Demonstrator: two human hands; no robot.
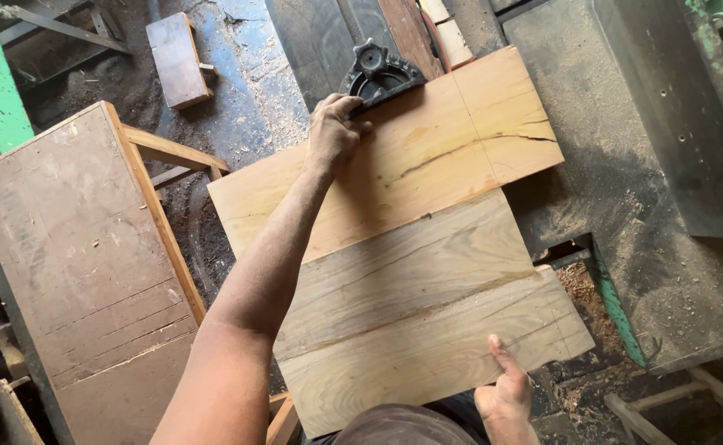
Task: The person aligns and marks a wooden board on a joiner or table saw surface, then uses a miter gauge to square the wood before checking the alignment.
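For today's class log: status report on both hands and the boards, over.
Left hand pressing upper board at black gauge. Right hand steadying lower board, thumb on top. Nothing between them.
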